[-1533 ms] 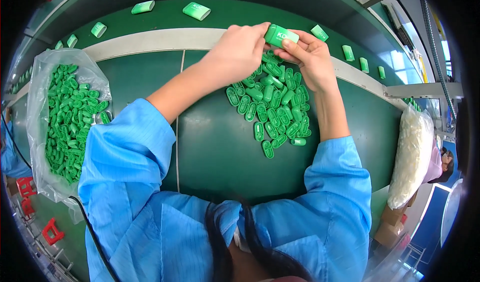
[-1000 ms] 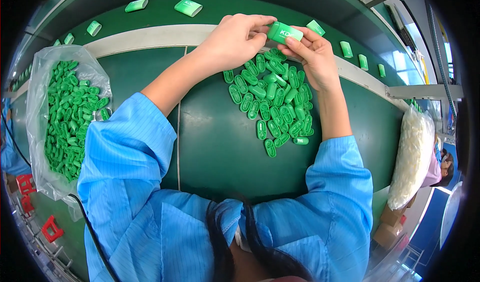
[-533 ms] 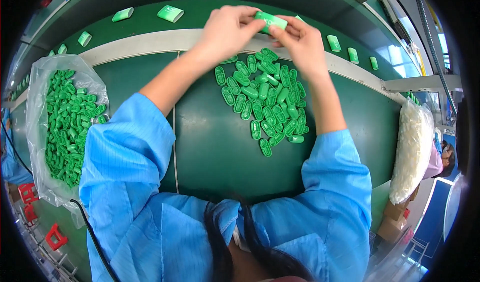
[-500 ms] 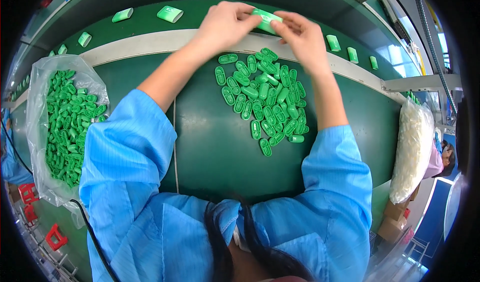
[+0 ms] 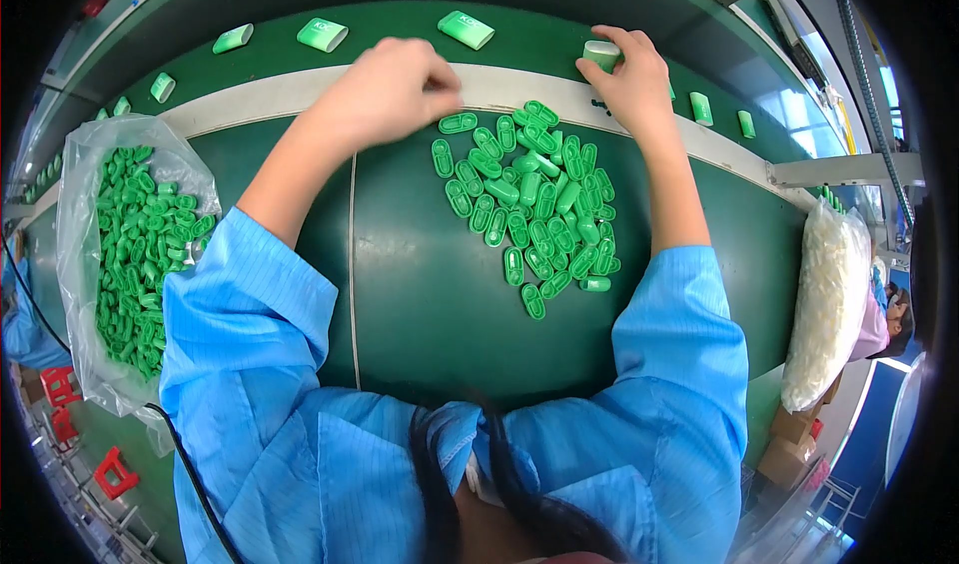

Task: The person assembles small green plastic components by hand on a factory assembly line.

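Observation:
My right hand (image 5: 636, 79) is over the dark green belt strip (image 5: 400, 22), its thumb and fingers gripping a pale-ended green case (image 5: 601, 54). My left hand (image 5: 395, 89) is curled above the white rail (image 5: 509, 84), slightly blurred; its thumb and forefinger look apart, with nothing visible between them. Close to its fingertips lies a small oval green cap (image 5: 458, 122), at the far-left edge of a pile of such caps (image 5: 544, 199) on the green worktop (image 5: 430, 294). Between my hands, another green case (image 5: 467, 29) lies on the belt.
More green cases (image 5: 322, 34) are spaced along the belt on both sides. A clear plastic bag (image 5: 75, 254) full of green caps stands at left. At right is a tall bag of whitish pieces (image 5: 827, 304). Red stools (image 5: 115, 472) are at lower left.
My hands have parted: the case they both held now lies on the belt. My left hand came back toward the caps; my right took hold of another case. Belt cases shifted left.

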The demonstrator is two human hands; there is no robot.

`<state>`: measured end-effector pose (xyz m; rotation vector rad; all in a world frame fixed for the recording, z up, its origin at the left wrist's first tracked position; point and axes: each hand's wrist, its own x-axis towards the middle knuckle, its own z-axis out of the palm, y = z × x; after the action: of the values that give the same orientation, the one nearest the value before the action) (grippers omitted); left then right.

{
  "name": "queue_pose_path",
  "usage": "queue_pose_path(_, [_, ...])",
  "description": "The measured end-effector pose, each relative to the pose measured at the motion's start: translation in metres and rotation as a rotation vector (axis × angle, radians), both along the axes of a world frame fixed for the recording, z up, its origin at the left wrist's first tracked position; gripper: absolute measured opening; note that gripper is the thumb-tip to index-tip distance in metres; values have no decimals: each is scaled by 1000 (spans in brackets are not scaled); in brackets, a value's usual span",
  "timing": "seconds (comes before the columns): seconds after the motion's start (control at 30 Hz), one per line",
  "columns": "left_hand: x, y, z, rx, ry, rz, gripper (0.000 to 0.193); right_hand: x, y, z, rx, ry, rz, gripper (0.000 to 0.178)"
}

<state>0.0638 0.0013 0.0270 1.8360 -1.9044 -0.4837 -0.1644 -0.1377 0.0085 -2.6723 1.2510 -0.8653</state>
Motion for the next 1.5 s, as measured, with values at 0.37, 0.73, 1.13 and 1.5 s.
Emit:
queue_pose_path(0.37, [-25, -28, -18, -6, 672, 53, 32, 16, 41, 0, 1206, -846, 298, 26])
queue_pose_path(0.73, [-39, -26, -21, -87, 730, 132, 33, 24, 52, -2, 1028, -858, 300, 28])
queue_pose_path(1.13, [-37, -29, -30, -44, 1063, 92, 33, 23, 53, -2, 1055, -868, 287, 25])
queue_pose_path(1.5, [-36, -27, -27, -70, 1030, 71, 35, 19, 47, -6, 1135, -889, 358, 28])
